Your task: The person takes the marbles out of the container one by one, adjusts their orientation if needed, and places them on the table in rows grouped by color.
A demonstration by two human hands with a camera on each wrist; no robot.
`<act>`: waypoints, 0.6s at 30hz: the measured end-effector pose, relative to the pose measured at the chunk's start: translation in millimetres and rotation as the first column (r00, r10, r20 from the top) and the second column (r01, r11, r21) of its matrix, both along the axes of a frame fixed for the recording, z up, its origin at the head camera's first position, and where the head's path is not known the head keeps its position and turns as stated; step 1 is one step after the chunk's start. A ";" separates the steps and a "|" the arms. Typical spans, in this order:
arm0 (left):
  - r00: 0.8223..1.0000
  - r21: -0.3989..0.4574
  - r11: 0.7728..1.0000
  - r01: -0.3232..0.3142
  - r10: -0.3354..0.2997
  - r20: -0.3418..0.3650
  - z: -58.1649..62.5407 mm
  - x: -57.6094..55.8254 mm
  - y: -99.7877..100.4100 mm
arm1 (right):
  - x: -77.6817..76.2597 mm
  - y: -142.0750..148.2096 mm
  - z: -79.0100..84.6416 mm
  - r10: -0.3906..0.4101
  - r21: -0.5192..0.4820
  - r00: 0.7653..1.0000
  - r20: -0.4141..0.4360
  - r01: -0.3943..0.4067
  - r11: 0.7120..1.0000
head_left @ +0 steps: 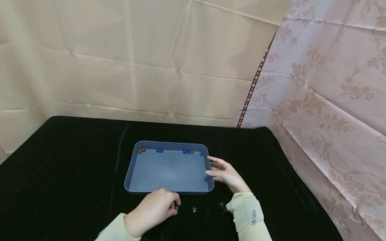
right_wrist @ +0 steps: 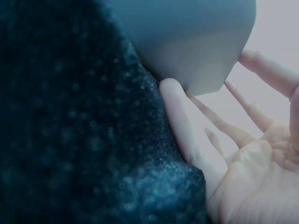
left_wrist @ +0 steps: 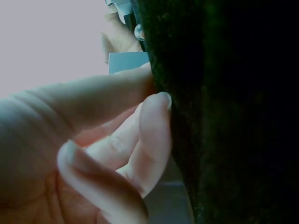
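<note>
1. On a black cloth (head_left: 75,174), before a cream curtain (head_left: 150,67), I am working with both bare hands around a blue-gray tray (head_left: 167,170) and a scatter of small marbles.
2. At the tray's near side, my left hand (head_left: 155,207) is hovering low, its thumb and forefinger forming a narrow curl around a brownish marble (head_left: 176,208); how firmly they are pinching it I cannot tell, since my fingers are hiding it in the left wrist view.
3. Just right of that grip, a reddish marble (head_left: 194,210) is lying loose on the cloth, apart from my fingers.
4. Along the tray's right wall, my right hand (head_left: 227,175) is keeping a wide, loose shape, its spread fingers touching the tray; one finger is resting low, beside the cloth.
5. Inside the tray, near its far wall, two orange marbles (head_left: 143,149) are sitting at the left corner, then a blue pair (head_left: 161,150), then two blue marbles (head_left: 188,152) beside an orange marble (head_left: 192,152), and a lone blue marble (head_left: 201,154) near the right corner.
6. Beside my right sleeve (head_left: 250,217), a small dark object (head_left: 222,208) is showing, too dim to identify; a floral curtain (head_left: 331,100) is hanging farther right.
</note>
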State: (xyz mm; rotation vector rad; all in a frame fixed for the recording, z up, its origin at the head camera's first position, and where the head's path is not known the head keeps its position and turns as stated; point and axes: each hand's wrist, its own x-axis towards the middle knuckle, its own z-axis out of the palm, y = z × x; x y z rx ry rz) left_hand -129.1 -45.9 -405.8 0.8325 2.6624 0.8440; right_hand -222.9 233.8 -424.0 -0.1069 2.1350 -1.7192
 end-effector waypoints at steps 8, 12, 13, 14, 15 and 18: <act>1.000 0.017 1.000 0.002 -0.002 0.017 2.1 0.1 -1.5 | 0.6 -0.4 0.3 0.004 0.004 1.000 -0.005 -0.004 1.000; 0.999 0.035 0.999 0.008 -0.009 0.038 4.6 0.2 -3.0 | 0.3 0.2 0.5 0.010 -0.002 1.000 -0.007 -0.010 1.000; 0.999 0.037 0.999 0.009 -0.011 0.045 5.4 0.2 -3.1 | 0.3 0.4 0.4 0.011 -0.003 1.000 -0.008 -0.011 1.000; 0.999 0.039 0.999 0.011 -0.013 0.049 6.3 0.3 -3.3 | 0.3 0.5 0.4 0.011 -0.004 1.000 -0.007 -0.011 1.000; 0.998 0.040 0.999 0.013 -0.015 0.053 7.2 0.4 -3.5 | 0.3 0.8 0.4 0.011 -0.003 1.000 -0.007 -0.011 1.000; 0.997 0.041 0.999 0.015 -0.018 0.069 10.0 0.7 -3.5 | 0.5 1.0 0.1 0.013 -0.002 1.000 -0.006 -0.013 1.000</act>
